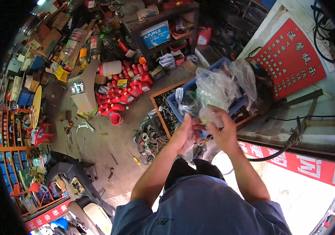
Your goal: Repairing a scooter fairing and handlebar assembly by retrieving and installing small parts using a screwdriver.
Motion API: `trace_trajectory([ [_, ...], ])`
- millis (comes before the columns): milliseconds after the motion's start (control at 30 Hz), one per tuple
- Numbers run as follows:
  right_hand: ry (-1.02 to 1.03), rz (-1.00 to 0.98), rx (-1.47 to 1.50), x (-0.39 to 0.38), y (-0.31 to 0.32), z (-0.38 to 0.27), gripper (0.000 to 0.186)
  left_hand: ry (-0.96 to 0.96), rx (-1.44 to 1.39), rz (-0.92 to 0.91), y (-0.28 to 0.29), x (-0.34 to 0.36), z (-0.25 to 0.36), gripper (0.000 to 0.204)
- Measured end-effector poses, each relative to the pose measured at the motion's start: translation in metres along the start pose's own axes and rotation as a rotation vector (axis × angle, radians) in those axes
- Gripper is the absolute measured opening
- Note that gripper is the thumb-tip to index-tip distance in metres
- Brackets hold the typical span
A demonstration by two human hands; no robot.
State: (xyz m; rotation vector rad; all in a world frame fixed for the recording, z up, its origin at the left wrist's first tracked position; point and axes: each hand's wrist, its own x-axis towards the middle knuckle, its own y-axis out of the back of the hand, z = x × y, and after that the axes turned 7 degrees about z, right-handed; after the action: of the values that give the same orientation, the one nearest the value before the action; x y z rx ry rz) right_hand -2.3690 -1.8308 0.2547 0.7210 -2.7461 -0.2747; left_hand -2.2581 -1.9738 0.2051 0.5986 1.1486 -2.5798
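Observation:
In front of my body, both hands work close together over the near edge of a blue crate (172, 105). My left hand (184, 132) is closed on a crumpled clear plastic bag (188, 152), which hangs down below the fingers. Fingers of my right hand (225, 127) curl round a rounded, translucent whitish plastic thing (209, 117); its exact kind cannot be made out. Large clear plastic bags (215, 88) fill the crate and bulge above its rim. Part of the crate's near side is hidden by my hands.
A wooden-framed tray (158, 111) of metal parts lies under the crate. Red bottles (130, 94), a red cup (116, 119) and a wrench (85, 125) are on the floor at left. A black hose (273, 156) and a red sign (291, 64) are at right.

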Motion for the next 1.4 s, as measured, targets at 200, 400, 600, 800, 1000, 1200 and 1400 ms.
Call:
trace_trajectory([
  [200, 0.405, -0.178, -0.418, -0.038, -0.016, -0.027, 0.027, -0.072, -0.135, -0.002, 0.015, -0.024, -0.004, 0.076],
  [400, 0.358, -0.286, -0.413, -0.069, -0.016, -0.015, 0.02, -0.133, -0.095, 0.261, 0.016, -0.042, -0.034, 0.029],
  [600, 0.134, -0.498, -0.229, -0.108, -0.008, -0.005, 0.02, -0.162, 0.103, 0.336, 0.05, -0.063, -0.112, 0.026],
  [800, -0.341, -0.445, -0.194, -0.14, 0.002, 0.016, 0.025, -0.33, 0.509, 0.192, 0.048, -0.083, -0.121, 0.03],
  [1000, -0.472, -0.576, -0.164, -0.139, -0.013, 0.037, 0.037, -0.464, 0.567, 0.294, 0.039, -0.105, -0.119, 0.026],
  [1200, -0.685, -0.615, 0.168, -0.138, -0.052, 0.026, 0.044, -0.549, 0.372, 0.519, 0.064, -0.138, -0.149, 0.024],
  [1400, -0.54, -0.885, 0.259, -0.152, -0.115, 0.013, 0.026, -0.576, -0.277, 0.777, 0.059, -0.209, -0.172, 0.023],
])
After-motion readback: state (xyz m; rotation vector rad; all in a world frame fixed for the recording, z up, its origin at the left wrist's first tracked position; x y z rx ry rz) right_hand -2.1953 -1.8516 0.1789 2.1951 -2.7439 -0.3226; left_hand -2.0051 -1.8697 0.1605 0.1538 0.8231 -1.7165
